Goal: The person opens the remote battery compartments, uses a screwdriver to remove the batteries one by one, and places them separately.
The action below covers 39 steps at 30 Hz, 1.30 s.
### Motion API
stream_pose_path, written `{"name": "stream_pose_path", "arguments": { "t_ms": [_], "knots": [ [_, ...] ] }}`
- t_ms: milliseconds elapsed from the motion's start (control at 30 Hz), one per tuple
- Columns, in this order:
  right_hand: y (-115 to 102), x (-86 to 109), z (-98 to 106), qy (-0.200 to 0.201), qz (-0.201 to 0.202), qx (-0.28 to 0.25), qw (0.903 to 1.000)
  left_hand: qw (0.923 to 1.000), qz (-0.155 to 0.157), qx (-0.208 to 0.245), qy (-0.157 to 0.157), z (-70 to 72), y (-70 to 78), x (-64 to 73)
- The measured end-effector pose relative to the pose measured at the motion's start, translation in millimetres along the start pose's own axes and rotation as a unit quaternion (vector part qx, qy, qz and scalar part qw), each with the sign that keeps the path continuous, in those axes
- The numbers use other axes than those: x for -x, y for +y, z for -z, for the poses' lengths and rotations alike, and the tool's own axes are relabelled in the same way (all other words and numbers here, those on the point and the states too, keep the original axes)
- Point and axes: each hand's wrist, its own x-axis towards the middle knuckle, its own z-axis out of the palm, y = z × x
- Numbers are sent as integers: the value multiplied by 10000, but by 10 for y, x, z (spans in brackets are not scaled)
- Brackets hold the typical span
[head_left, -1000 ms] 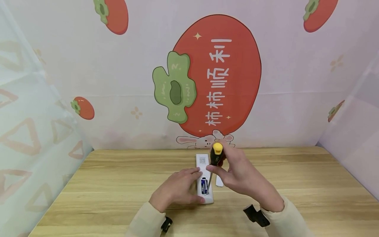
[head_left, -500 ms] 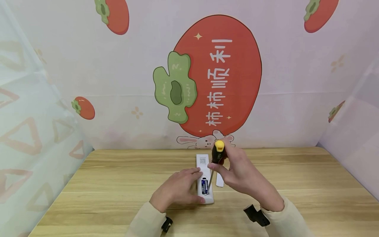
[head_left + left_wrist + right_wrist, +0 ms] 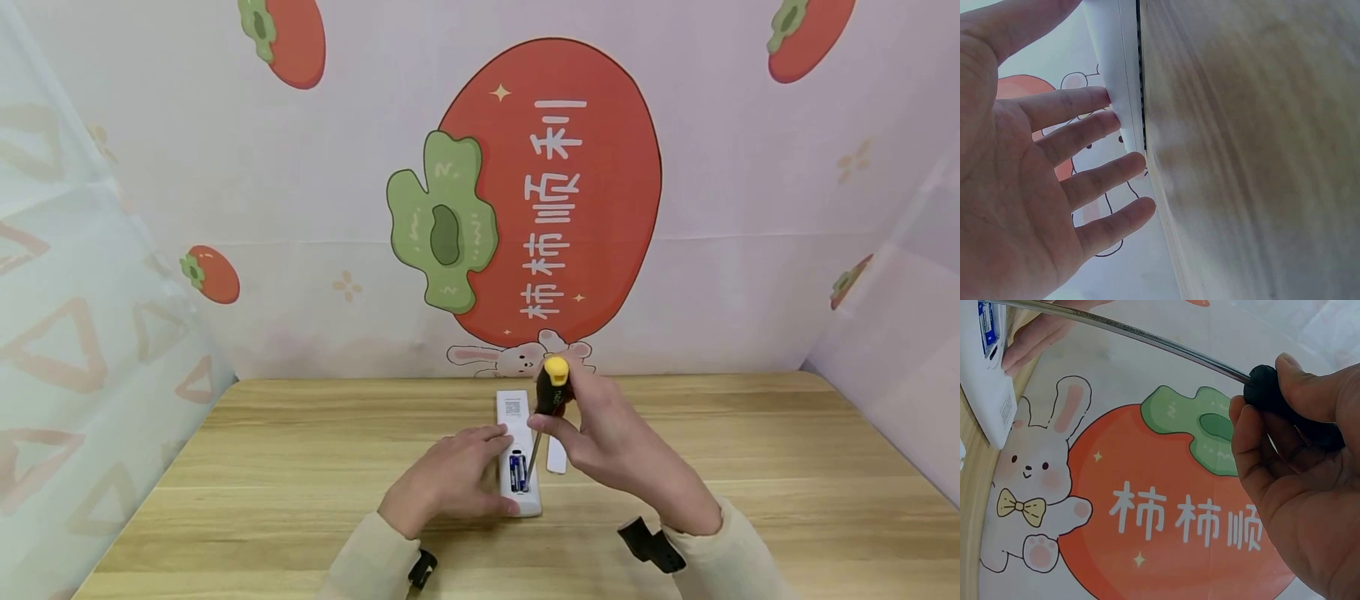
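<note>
A white remote control (image 3: 521, 438) lies back side up on the table, its battery compartment uncovered with two blue-and-silver batteries (image 3: 518, 472) inside. My left hand (image 3: 450, 475) rests against its left side, thumb on the near end; the left wrist view shows the fingers fairly straight, tips at the remote's edge. My right hand (image 3: 611, 437) grips a screwdriver (image 3: 1147, 339) by its black handle with a yellow end. The screwdriver points down, slightly tilted, its tip at the near right corner of the compartment, beside a battery.
A small white battery cover (image 3: 557, 458) lies just right of the remote, partly hidden by the right hand. The wooden table (image 3: 300, 467) meets a printed cloth backdrop (image 3: 360, 167) at the back, with cloth at both sides too.
The screwdriver's handle has leaned slightly to the right since the first frame, while its tip stays at the compartment's corner. The remote and my left hand have kept their places.
</note>
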Motion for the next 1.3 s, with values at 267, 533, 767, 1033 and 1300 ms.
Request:
{"name": "stream_pose_path", "arguments": {
  "t_ms": [267,533,767,1033,1300],
  "knots": [
    [11,-9,36,247,214,-15,9995,10000,-21,31,-17,4,1,-5],
    [0,-23,52,341,480,77,9982,10000,-21,-20,2,-11,-19,-7],
    [1,-18,67,411,446,226,9979,10000,-33,-10,30,-13,-16,-11],
    [-27,-5,101,557,554,278,9965,10000,-11,23,19,-7,-4,-11],
    [-97,0,120,462,566,-4,9973,10000,2,63,-4,-5,-3,-12]
  ]
}}
